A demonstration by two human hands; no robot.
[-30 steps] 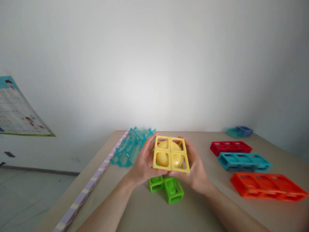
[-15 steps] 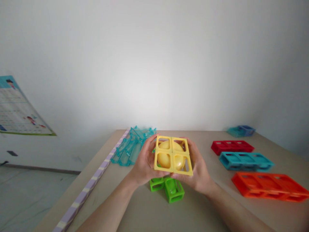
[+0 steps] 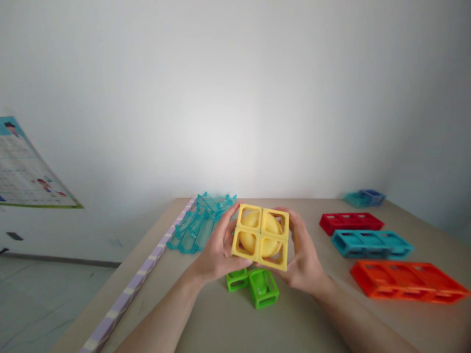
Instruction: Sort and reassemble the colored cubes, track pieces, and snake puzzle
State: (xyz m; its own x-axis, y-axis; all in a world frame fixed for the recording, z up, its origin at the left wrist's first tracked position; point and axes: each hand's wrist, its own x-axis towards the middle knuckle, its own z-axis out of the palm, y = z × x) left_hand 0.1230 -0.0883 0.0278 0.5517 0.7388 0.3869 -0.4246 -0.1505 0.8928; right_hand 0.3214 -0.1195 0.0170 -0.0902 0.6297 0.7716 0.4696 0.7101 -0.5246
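Note:
A square yellow block [image 3: 259, 234], made of four joined open-framed cubes with rounded pieces inside, is raised over the table between my hands. My left hand [image 3: 220, 252] is closed on its left side, thumb low and fingers behind. On the other side, my right hand [image 3: 304, 260] curls about the right edge, its fingertips at the upper corner and its thumb near the bottom; part of the grip is hidden behind the block. Below it on the table lie green open-framed cubes [image 3: 263, 288], partly covered by my hands and the yellow block.
At the right, red [image 3: 351, 222], teal [image 3: 371, 244] and orange [image 3: 408, 280] three-section blocks lie in rows. Translucent teal track-like pieces [image 3: 195, 225] are at the back left, by a purple-striped table edge [image 3: 128, 291]. Blue translucent pieces [image 3: 371, 197] rest at the far right corner.
The yellow block has turned and tilted slightly between my hands, its right side dropping a little. My right hand's grip has shifted. The whole view has moved slightly.

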